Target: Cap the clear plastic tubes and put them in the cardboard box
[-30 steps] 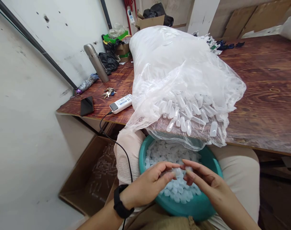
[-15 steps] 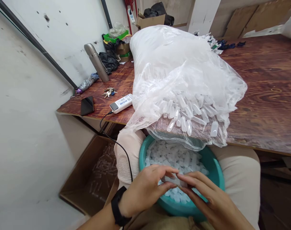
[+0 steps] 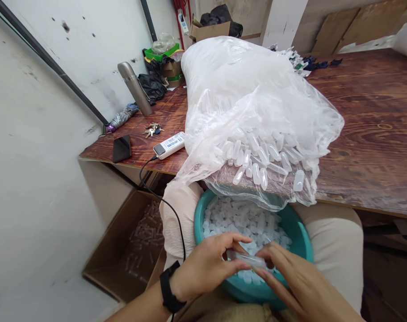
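Over the teal basin (image 3: pixel 199 223), both my hands pinch a translucent plastic nail tip (image 3: pixel 247 259); whether it is one piece or several nested ones I cannot tell. My left hand (image 3: pixel 208 259), with a black band on the wrist, grips its left end between thumb and fingers. At the right end are the thumb and bent fingers of my right hand (image 3: pixel 287 273). Many similar nail tips (image 3: pixel 238 219) fill the basin below. More loose nail tips (image 3: pixel 257 172) spill from the mouth of a big clear plastic bag (image 3: pixel 237 76) on the table.
The basin sits between my legs at the wooden table's edge (image 3: pixel 364 201). A phone (image 3: pixel 122 148), keys (image 3: pixel 153 129), a white power bank (image 3: pixel 169 145) with a cable (image 3: pixel 163 199), and a metal flask (image 3: pixel 135 88) lie left. A cardboard box (image 3: pixel 106 264) with clear pieces stands below.
My right fingers have bent and shifted slightly, and the fingertips of both hands have parted at the top. The nail tip between them now shows more clearly and lies more level.
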Demonstrator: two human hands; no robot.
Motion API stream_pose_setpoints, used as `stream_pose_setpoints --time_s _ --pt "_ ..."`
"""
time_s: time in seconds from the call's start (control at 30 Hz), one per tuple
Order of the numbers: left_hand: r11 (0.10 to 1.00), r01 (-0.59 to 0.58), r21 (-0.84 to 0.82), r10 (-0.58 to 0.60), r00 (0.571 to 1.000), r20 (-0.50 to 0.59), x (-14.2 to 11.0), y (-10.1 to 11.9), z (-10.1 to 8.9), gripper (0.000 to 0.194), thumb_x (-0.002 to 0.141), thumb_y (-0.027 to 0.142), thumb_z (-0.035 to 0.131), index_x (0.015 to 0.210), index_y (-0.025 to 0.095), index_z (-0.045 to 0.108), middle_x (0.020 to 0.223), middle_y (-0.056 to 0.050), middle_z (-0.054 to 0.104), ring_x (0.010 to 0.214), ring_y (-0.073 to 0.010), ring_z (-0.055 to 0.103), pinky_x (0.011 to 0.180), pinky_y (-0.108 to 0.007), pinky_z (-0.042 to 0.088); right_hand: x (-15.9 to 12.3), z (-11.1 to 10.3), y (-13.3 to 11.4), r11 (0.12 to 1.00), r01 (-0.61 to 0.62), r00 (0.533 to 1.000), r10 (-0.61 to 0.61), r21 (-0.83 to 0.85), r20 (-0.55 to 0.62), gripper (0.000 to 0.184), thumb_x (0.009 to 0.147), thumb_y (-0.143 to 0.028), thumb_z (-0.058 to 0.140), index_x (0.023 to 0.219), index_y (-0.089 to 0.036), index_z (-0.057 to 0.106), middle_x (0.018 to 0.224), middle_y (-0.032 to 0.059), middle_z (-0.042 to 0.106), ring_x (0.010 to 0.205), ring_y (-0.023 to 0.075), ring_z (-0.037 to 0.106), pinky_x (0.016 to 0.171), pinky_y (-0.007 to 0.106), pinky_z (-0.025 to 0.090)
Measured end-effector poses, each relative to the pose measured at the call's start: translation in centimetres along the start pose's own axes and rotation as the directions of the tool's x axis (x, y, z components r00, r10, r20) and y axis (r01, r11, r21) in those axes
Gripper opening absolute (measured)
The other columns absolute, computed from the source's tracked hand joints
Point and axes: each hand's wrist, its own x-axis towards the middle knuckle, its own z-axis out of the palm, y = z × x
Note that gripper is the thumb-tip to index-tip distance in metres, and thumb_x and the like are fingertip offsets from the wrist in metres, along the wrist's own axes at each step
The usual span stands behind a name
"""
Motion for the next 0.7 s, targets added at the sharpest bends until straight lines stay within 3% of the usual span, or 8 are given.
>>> stream_pose_setpoints --time_s 0.1,0.17,0.3,0.43,0.5,0.6,0.7 --pt "0.995 -0.032 0.095 0.029 0.999 0.034 0.2 -0.4 0.3 0.042 0.089 0.031 0.072 0.13 0.026 0.064 0.108 -0.004 0.077 0.1 -0.0208 0.071 0.091 -0.029 0.051 0.1 0.4 0.1 0.999 -0.017 0.998 0.014 0.048 0.066 0.043 0.103 -0.048 0.035 0.078 -0.028 0.063 0.073 0.0018 0.07 0.066 0.0214 0.068 0.062 0.03 0.052" --pt "0.974 -0.112 0.196 0.099 0.992 0.077 0.5 -0.7 0.2 0.044 0.092 0.031 0.067 0.135 0.027 0.06 0.113 -0.006 0.075 0.105 -0.0225 0.07 0.095 -0.031 0.05 0.2 0.5 0.2 0.992 -0.071 0.989 0.056 0.104 0.138 0.051 0.106 -0.048 0.027 0.073 -0.027 0.061 0.066 0.0004 0.068 0.059 0.0195 0.065 0.059 0.029 0.051" --pt "0.884 -0.257 0.39 0.212 0.965 0.155 2.6 -1.2 -0.6 0.047 0.099 0.023 0.049 0.146 0.024 0.046 0.131 -0.012 0.064 0.116 -0.0262 0.065 0.1 -0.038 0.049 0.8 0.2 1.2 0.998 -0.062 0.989 0.061 -0.003 0.135 0.04 0.104 -0.049 0.037 0.084 -0.027 0.064 0.074 0.0012 0.07 0.066 0.021 0.068 0.062 0.029 0.052" --pt "0.807 -0.179 0.563 0.154 0.984 0.092 7.9 -1.0 -0.5 0.036 0.092 0.01 0.048 0.126 0.011 0.059 0.121 -0.02 0.063 0.11 -0.0345 0.065 0.097 -0.047 0.048 2.2 1.5 2.6 0.953 0.021 0.986 0.031 -0.302 0.165 0.022 0.098 -0.034 0.053 0.109 -0.02 0.067 0.104 0.0132 0.072 0.096 0.0326 0.071 0.081 0.044 0.056" --pt "0.807 -0.158 0.57 0.138 0.987 0.078 11.1 -0.8 0.5 0.025 0.092 0.016 0.054 0.114 0.01 0.066 0.109 -0.017 0.068 0.107 -0.0367 0.066 0.097 -0.049 0.048 3.0 2.9 2.8 0.93 0.042 0.978 0.037 -0.365 0.208 0.029 0.091 -0.022 0.06 0.119 -0.015 0.065 0.115 0.0196 0.069 0.106 0.037 0.068 0.087 0.05 0.055" --pt "0.818 -0.124 0.562 0.115 0.992 0.053 14.9 -0.7 2.6 0.026 0.099 0.03 0.053 0.1 0.01 0.07 0.105 -0.009 0.071 0.108 -0.0315 0.066 0.098 -0.048 0.048 3.9 4.6 2.2 0.934 0.065 0.968 0.027 -0.351 0.251 0.039 0.082 -0.005 0.059 0.12 -0.015 0.065 0.117 0.0191 0.069 0.104 0.0338 0.07 0.086 0.044 0.057" --pt "0.839 -0.1 0.534 0.092 0.995 0.041 16.6 -1.0 3.5 0.023 0.098 0.032 0.057 0.103 0.013 0.069 0.118 -0.008 0.069 0.112 -0.0258 0.064 0.102 -0.049 0.048 4.1 4.9 1.6 0.949 0.084 0.957 0.008 -0.304 0.291 0.044 0.079 0.003 0.053 0.115 -0.018 0.067 0.111 0.014 0.073 0.098 0.0285 0.073 0.08 0.035 0.057"
